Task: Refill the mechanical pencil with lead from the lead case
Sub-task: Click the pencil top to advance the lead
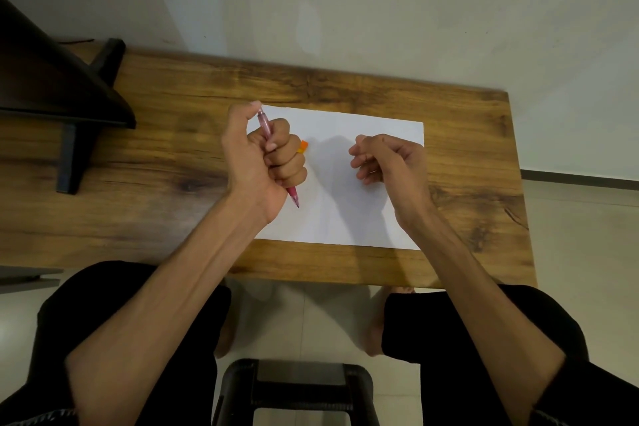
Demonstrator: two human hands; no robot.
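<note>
My left hand [262, 156] is fisted around a pink translucent mechanical pencil [266, 126], thumb resting on its top end, tip [296, 202] pointing down toward me over the white paper [345, 218]. An orange piece, probably the lead case [303, 146], peeks out just behind my left fingers; whether it lies on the paper or is held is unclear. My right hand [387, 159] hovers above the paper's right half, fingers curled with thumb and forefinger pinched together. Anything between them is too small to make out.
The paper lies on a wooden table [173, 166]. A black stand with a dark slanted panel [65, 107] occupies the table's left end. A black stool [297, 391] and my legs are below the near edge.
</note>
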